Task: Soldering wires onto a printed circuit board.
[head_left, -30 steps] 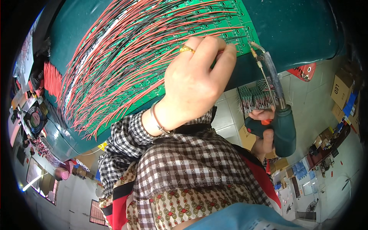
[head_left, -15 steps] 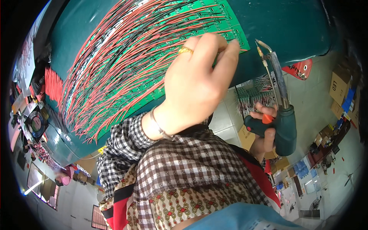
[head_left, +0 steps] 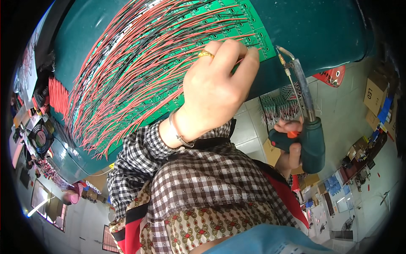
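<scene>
Over the right end of a green circuit board panel [head_left: 263, 37], my left hand [head_left: 220, 86] is closed in a pinch, wearing a gold ring and a bracelet. A wire runs beneath the palm toward the pinched fingertips; its end is mostly hidden. Rows of red and black wires [head_left: 139, 67] fan leftward from the panel. My right hand [head_left: 292, 146] grips a dark green soldering gun [head_left: 314, 144] with a red trigger, pointed upward. Its bent tip, with a thin feed tube beside it, stands just right of the panel's corner, apart from the board.
The panel lies on a dark green table surface [head_left: 313, 29]. A small black fan [head_left: 40, 137] stands at the far left. Below the table edge are more wired boards [head_left: 279, 106], a red plastic thing [head_left: 332, 76] and cardboard boxes [head_left: 374, 91].
My left hand has drawn slightly back, down and left, baring more of the panel's right edge. The soldering gun's tip has shifted a little left and down, nearer the board's corner.
</scene>
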The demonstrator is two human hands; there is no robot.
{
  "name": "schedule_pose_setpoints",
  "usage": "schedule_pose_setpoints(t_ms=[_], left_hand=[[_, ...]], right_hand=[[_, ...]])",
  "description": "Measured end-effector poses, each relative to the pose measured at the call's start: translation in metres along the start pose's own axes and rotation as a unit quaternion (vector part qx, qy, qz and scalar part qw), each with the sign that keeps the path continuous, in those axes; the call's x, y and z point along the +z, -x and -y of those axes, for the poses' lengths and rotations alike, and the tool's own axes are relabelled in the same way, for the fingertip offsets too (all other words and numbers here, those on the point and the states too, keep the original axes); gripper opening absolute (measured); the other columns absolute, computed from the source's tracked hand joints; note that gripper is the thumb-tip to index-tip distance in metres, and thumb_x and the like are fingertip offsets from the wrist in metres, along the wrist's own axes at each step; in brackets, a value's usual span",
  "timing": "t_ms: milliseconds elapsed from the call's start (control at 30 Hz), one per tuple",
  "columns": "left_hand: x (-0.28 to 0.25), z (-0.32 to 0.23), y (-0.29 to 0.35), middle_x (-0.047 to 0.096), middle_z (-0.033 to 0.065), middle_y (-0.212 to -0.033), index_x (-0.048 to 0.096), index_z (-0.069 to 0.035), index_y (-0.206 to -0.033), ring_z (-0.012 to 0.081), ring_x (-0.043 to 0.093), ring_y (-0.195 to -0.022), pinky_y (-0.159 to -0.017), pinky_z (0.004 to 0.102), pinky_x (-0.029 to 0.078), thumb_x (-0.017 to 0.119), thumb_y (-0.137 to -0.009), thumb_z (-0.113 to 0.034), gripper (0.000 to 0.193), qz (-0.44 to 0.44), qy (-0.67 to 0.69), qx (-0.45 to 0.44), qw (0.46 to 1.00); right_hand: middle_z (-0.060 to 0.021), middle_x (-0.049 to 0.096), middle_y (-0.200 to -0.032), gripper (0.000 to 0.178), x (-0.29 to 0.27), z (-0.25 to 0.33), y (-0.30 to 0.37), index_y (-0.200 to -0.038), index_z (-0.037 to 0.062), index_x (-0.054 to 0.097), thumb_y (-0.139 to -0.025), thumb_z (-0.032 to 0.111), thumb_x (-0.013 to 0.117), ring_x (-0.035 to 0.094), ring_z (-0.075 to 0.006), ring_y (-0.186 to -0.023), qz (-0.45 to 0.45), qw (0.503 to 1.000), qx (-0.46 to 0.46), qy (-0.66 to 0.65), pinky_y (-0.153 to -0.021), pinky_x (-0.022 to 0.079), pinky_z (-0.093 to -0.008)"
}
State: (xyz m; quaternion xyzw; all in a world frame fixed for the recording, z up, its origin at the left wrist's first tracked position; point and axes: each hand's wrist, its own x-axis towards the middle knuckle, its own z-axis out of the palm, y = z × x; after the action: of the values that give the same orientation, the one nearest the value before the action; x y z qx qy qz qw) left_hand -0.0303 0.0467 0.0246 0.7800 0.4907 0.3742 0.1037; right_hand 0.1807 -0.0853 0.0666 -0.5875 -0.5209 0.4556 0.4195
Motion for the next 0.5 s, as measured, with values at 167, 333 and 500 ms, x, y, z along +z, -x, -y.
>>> schedule_pose_setpoints(t_ms=[167,333,500], left_hand=[[-0.002,0.000,0.000,0.059,0.0020,-0.083,0.070,-0.008,-0.096,0.0184,0.057,-0.069,-0.058,0.0284,0.048,0.073,-0.063,0.002,0.034,0.009,0.003,-0.005,1.000],[-0.001,0.000,0.000,0.058,0.0025,-0.084,0.070,-0.007,-0.095,0.0187,0.057,-0.070,-0.059,0.0288,0.048,0.073,-0.064,0.002,0.033,0.016,0.000,-0.001,1.000],[-0.001,-0.001,0.000,0.058,0.0025,-0.083,0.070,-0.007,-0.096,0.0187,0.056,-0.069,-0.058,0.0287,0.048,0.073,-0.064,0.002,0.033,0.015,-0.002,-0.003,1.000]], right_hand=[[-0.0275,0.064,-0.086,0.048,0.013,0.021,-0.015,-0.112,-0.0258,0.045,-0.092,0.018,0.042,0.066,-0.0290,-0.070,0.029,0.998,-0.003,0.063,-0.065,0.059,-0.0330],[-0.0263,0.063,-0.084,0.044,0.018,0.016,-0.012,-0.104,-0.0226,0.049,-0.093,0.020,0.045,0.065,-0.0268,-0.069,-0.021,0.999,0.018,0.040,-0.066,0.057,-0.0325],[-0.0195,0.060,-0.085,0.040,0.017,0.009,-0.012,-0.098,-0.0156,0.051,-0.094,0.024,0.047,0.065,-0.0262,-0.075,-0.006,1.000,-0.001,0.026,-0.068,0.056,-0.0334]])
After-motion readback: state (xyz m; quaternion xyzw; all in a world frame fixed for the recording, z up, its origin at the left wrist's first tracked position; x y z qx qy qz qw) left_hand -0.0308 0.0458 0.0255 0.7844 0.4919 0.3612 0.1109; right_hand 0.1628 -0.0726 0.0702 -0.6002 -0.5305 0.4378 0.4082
